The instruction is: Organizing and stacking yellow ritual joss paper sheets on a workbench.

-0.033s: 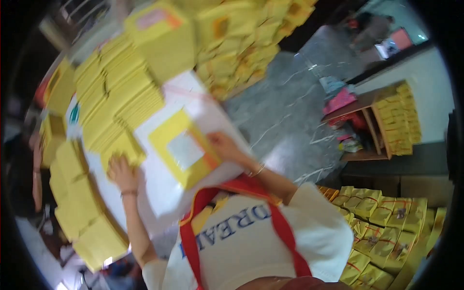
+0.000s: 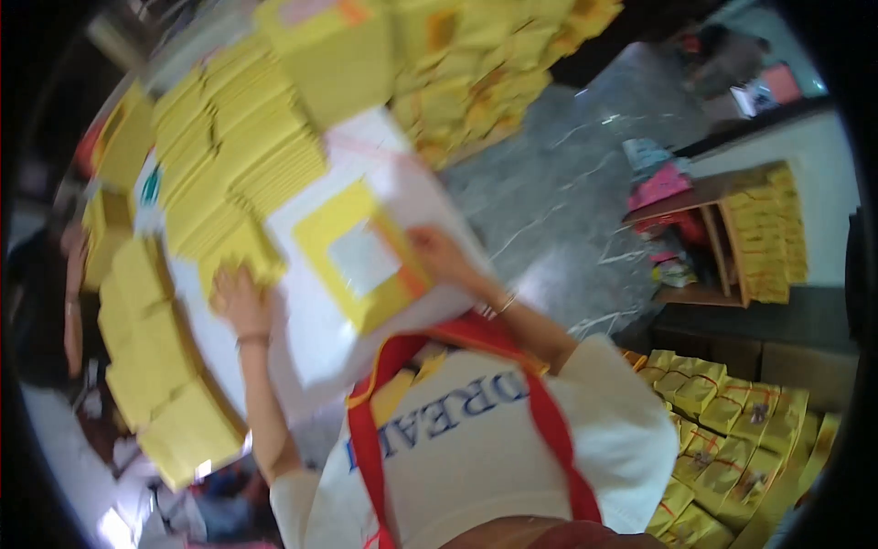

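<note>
On the white table (image 2: 311, 343), a yellow paper stack (image 2: 361, 316) carries a silvery-white square (image 2: 364, 260) and an orange strip along its right side. My right hand (image 2: 437, 256) is closed at that stack's right edge, fingers curled; what they hold, if anything, is hidden. My left hand (image 2: 241, 297) lies with its fingers spread on the near end of the fanned yellow paper bundles (image 2: 247, 165), touching the top sheet.
A tall yellow block (image 2: 338, 78) stands at the table's far end. More yellow piles (image 2: 174, 375) line the left edge. Tied yellow bundles (image 2: 732, 403) lie at lower right, near a wooden shelf (image 2: 700, 247). Another person's arm (image 2: 73, 311) is at far left.
The whole view has shifted slightly, so the table sits a little higher and further right. Both hands keep nearly the same places on the yellow paper.
</note>
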Demonstrator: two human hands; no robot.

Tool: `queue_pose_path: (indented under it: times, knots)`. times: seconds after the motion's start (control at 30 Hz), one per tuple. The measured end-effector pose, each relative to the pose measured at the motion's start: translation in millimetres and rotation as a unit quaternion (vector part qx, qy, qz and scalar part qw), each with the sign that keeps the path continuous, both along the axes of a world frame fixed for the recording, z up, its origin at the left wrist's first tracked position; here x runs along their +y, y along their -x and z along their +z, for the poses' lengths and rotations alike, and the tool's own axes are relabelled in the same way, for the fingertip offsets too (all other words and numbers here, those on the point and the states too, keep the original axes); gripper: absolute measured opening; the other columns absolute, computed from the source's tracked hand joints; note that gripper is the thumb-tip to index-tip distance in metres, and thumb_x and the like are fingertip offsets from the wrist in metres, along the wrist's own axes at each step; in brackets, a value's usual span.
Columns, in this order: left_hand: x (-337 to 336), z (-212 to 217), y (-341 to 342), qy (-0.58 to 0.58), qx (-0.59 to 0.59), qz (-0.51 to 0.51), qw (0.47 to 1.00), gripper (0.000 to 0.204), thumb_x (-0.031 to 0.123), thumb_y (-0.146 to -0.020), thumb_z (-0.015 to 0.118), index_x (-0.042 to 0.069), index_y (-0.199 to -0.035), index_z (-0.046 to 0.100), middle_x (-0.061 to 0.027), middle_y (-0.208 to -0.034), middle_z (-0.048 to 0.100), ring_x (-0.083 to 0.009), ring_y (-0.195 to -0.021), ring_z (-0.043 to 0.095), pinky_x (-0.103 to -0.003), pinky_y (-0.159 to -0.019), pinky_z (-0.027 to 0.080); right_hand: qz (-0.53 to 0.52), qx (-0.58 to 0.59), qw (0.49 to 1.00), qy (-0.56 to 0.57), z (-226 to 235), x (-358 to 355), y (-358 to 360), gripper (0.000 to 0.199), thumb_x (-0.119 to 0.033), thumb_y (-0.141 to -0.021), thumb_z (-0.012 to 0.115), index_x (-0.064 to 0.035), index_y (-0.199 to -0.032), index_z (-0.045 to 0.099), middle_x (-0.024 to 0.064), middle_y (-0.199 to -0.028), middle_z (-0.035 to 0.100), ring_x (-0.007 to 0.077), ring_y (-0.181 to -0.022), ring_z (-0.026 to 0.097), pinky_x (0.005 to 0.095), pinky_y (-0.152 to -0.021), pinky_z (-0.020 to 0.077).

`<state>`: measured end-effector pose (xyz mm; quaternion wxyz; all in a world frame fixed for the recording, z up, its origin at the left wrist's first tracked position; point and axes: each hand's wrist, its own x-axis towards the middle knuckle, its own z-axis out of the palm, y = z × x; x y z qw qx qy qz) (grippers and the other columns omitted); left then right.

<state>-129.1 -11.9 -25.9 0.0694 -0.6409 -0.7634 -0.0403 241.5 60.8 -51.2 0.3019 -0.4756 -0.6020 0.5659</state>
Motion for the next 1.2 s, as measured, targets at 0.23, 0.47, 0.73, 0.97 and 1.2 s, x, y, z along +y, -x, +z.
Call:
queue_pose_path:
  times: [0.23,0.47,0.73,0.97,1.2]
  knots:
    - [-6,22,-149,-0.119,-0.194,-0.22,0.949,0.041,0.022,-0.073,0.065,0.009,-0.112,0.057,-0.0156,-0.114,0.054,-0.0321,-0.104,0.05,-0.044,-0.084,0.039,-0.013,-0.057,0.995,-0.076,-11,23,-15,0.037,-0.016,-0.077,0.064,-0.0051,-0.113,0.058,0.0096,-0.102,0.059,0.0189,-0.087,0.058,0.0291,-0.079,0.0469]
    - [-30,5,-178,-0.024,-0.139,-0.293,0.946,0.055,0.033,-0.067,0.072,0.012,-0.115,0.054,-0.0081,-0.117,0.052,-0.0269,-0.105,0.047,-0.04,-0.085,0.038,-0.003,-0.041,0.997,-0.069,-5,10,-14,0.033,-0.011,-0.082,0.059,-0.0051,-0.115,0.057,0.0057,-0.103,0.057,0.0131,-0.082,0.053,0.0256,-0.074,0.0453]
    - [-20,10,-161,-0.068,-0.23,-0.363,0.9,0.027,0.023,-0.073,0.068,0.012,-0.097,0.061,-0.0023,-0.093,0.06,-0.0213,-0.081,0.055,-0.033,-0.07,0.046,0.01,0.025,0.992,-0.125,-5,5,-12,0.025,-0.014,-0.087,0.056,-0.0046,-0.109,0.062,0.007,-0.102,0.061,0.0158,-0.09,0.057,0.0273,-0.079,0.0446]
    - [-13,14,-161,-0.007,-0.322,-0.324,0.89,0.014,0.018,-0.081,0.063,0.006,-0.089,0.064,-0.0069,-0.082,0.061,-0.023,-0.075,0.058,-0.031,-0.066,0.048,0.049,-0.002,0.998,-0.033,6,14,-14,0.038,-0.03,-0.096,0.04,-0.0007,-0.108,0.061,0.0097,-0.098,0.064,0.016,-0.098,0.056,0.0282,-0.089,0.041]
    - [-4,2,-154,0.107,-0.554,-0.113,0.818,0.018,0.02,-0.084,0.061,0.003,-0.087,0.066,-0.0098,-0.072,0.064,-0.0196,-0.062,0.059,-0.03,-0.059,0.047,0.037,0.0,0.999,-0.009,7,15,-11,0.041,-0.033,-0.096,0.039,-0.0009,-0.11,0.061,0.0105,-0.098,0.064,0.0157,-0.093,0.058,0.0278,-0.085,0.043]
